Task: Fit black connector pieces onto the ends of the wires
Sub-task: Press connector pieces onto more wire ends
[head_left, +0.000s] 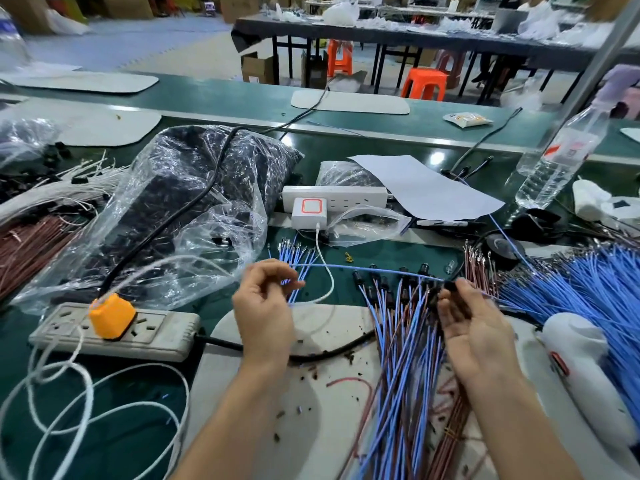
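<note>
A single blue wire (363, 269) stretches level between my two hands above the bench. My left hand (265, 306) pinches its left end with thumb and fingers. My right hand (474, 323), palm up, pinches a black connector piece (450, 285) at the wire's right end. Under the right hand lies a bundle of blue and brown wires (405, 358) with black connectors on their far ends. A small bunch of bare blue wires (298, 258) lies behind the left hand.
A big heap of blue wires (581, 282) lies at the right, next to a white tool (581, 368). A power strip with an orange plug (110, 320) sits at the left, behind it a plastic bag of black parts (194, 188). A water bottle (561, 157) stands far right.
</note>
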Demonstrator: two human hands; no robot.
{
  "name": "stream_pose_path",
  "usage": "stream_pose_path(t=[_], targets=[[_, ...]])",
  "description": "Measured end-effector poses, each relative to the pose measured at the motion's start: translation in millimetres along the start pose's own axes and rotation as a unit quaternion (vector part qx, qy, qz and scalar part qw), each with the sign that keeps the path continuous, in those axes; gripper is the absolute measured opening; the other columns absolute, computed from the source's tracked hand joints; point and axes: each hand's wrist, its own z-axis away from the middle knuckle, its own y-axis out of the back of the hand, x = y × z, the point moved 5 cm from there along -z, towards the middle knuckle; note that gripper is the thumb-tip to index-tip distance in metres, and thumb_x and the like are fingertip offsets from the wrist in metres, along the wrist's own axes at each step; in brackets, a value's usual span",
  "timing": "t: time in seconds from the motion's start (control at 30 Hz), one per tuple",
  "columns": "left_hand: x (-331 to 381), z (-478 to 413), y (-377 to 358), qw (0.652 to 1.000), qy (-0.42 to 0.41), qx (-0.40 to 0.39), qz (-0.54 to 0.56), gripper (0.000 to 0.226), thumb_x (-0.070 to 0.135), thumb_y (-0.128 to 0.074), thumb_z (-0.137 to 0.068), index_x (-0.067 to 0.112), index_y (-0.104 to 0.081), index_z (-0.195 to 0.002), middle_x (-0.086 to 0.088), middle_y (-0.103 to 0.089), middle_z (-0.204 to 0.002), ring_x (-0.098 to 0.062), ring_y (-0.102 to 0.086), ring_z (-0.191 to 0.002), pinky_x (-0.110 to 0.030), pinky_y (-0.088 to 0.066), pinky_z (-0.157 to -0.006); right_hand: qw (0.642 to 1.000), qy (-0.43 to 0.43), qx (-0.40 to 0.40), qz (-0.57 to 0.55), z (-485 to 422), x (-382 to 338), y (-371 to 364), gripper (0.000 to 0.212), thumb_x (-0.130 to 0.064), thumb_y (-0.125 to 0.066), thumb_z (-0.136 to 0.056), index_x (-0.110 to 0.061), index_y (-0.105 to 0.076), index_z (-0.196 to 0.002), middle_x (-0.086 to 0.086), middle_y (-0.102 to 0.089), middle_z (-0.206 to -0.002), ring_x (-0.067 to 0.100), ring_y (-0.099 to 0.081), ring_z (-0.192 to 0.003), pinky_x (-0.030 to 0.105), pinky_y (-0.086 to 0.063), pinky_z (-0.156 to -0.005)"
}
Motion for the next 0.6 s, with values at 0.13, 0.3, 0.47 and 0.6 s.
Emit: stream_pose_path(t=[0.13, 0.3, 0.47, 0.6], targets=[[-7, -17, 28, 0.986, 0.021, 0.162, 0.025, 0.038, -0.014, -0.038, -0.092, 0.012, -0.063, -0.079, -0.027, -0.057, -0.100, 0.002, -0.058, -0.056, -0.012, -0.047, -0.060, 0.993, 0.064, 0.093, -0.034, -9, -17, 20, 0.011, -0.008, -0.060, -0.092, -0.016, -0.053, -0.089, 0.005, -0.062, -0.088, 0.008, -0.065, -0.058, 0.016, -0.053, -0.057], [7, -11, 25, 0.986, -0.063, 0.151, -0.024, 0.033, -0.010, -0.042, -0.093, 0.009, -0.064, -0.108, 0.012, -0.048, -0.112, -0.007, -0.057, -0.068, -0.020, -0.047, -0.053, 0.971, 0.202, 0.120, 0.032, -2, -35, 17, 0.017, -0.009, -0.057, -0.095, -0.022, -0.053, -0.084, -0.005, -0.063, -0.072, 0.005, -0.062, -0.051, 0.018, -0.051, -0.056], [34, 32, -21, 0.946, -0.274, -0.116, -0.130, 0.026, 0.006, -0.053, -0.091, 0.012, -0.058, -0.116, 0.002, -0.060, -0.106, -0.009, -0.059, -0.061, -0.018, -0.050, -0.052, 0.895, 0.359, -0.033, 0.261, 35, -23, -18, 0.015, -0.023, -0.060, -0.091, -0.038, -0.058, -0.091, -0.013, -0.069, -0.081, 0.008, -0.067, -0.067, 0.021, -0.057, -0.063], [22, 57, -51, 0.908, -0.251, -0.302, -0.147, 0.036, 0.001, -0.063, -0.087, 0.013, -0.061, -0.120, 0.015, -0.063, -0.099, 0.001, -0.060, -0.075, -0.015, -0.051, -0.067, 0.764, 0.511, -0.145, 0.366, 73, 2, -45, 0.009, -0.023, -0.062, -0.090, -0.029, -0.060, -0.097, -0.014, -0.062, -0.088, 0.006, -0.063, -0.075, 0.016, -0.050, -0.070]])
